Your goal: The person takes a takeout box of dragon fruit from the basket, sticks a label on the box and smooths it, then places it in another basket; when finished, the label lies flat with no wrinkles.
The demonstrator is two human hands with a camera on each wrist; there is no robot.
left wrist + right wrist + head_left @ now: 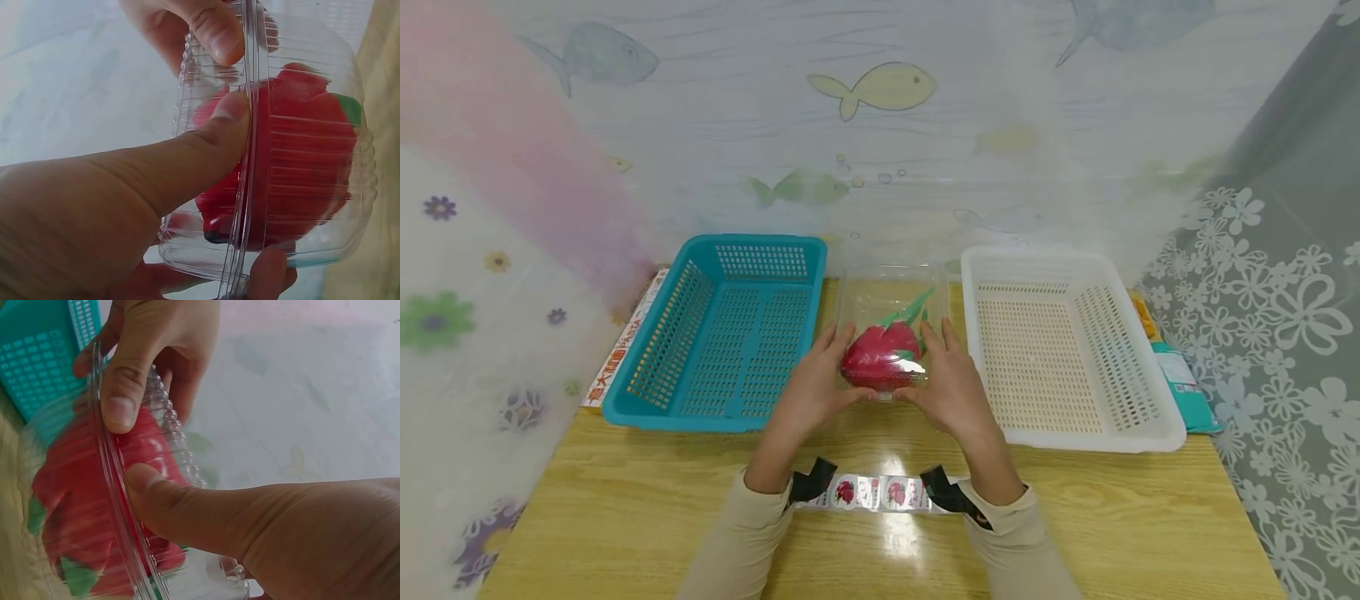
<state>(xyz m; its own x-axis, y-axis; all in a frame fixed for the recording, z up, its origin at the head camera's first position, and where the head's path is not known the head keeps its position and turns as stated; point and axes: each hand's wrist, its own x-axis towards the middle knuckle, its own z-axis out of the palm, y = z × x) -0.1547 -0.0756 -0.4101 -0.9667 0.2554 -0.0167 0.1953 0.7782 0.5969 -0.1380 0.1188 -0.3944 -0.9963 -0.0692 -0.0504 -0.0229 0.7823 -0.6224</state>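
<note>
A clear plastic clamshell box (891, 292) stands at the middle of the table between two baskets. Inside it lies a red dragon fruit (880, 354) with green tips. My left hand (812, 379) grips the box's left side, its thumb on the front rim seam. On the opposite side my right hand (951, 383) holds the box the same way, the two thumbs close together. In the left wrist view the lid and base rims (250, 125) run side by side under the thumbs. The right wrist view shows the fruit (75, 487) through the ribbed plastic.
A teal basket (700, 423) stands at the left, a white basket (1097, 442) at the right. A strip of dragon-fruit labels (868, 493) lies near the forearms. Behind the white basket sit a teal packet (1187, 392) and something yellow (1144, 317). Printed paper (625, 354) lies beyond the teal basket.
</note>
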